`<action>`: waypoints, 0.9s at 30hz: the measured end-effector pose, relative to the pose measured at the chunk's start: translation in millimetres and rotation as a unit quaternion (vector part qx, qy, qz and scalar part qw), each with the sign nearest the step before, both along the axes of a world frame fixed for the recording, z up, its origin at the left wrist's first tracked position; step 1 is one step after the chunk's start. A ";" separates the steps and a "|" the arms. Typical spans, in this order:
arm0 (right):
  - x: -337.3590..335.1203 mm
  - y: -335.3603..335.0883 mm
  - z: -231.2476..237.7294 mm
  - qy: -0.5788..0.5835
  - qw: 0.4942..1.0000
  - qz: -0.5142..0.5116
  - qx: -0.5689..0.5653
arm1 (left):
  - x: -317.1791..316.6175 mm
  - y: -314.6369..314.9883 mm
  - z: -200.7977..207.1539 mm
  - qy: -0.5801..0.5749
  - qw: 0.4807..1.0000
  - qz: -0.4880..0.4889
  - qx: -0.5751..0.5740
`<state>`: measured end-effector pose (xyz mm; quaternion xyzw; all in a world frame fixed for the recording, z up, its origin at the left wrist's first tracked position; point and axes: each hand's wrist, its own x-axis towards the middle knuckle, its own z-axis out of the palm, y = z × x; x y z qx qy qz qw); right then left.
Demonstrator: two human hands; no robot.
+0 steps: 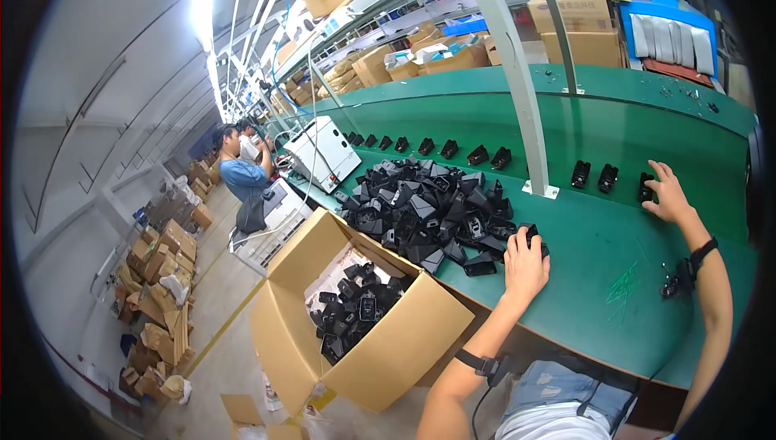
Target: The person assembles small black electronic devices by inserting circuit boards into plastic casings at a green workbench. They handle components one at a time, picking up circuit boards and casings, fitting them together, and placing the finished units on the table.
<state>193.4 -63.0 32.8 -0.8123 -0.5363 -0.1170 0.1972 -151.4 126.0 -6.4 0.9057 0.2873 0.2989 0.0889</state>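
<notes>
My left hand (527,268) is closed round a black plastic housing (524,232) at the right edge of a big heap of black plastic housings (420,205). Its palm hides part of the piece. Farther right, my right hand (669,193) reaches to the end of a row, its fingers apart, by a small black part (646,188). Whether the fingertips touch that part I cannot tell. Two similar black parts (594,176) stand just left of it, and several more black parts (449,149) continue the row behind the heap.
An open cardboard box (380,383) with more black parts stands against the near bench edge. A pale metal post (517,76) rises from the green bench (566,278). Green strips (622,286) and a small dark cluster (669,285) lie near my right forearm. A person (242,171) sits at the far left.
</notes>
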 end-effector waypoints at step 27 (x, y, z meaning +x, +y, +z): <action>-98.6 -127.4 -11.1 0.174 0.974 -0.062 0.128 | 6.8 -21.1 5.8 0.111 0.986 -0.052 -0.109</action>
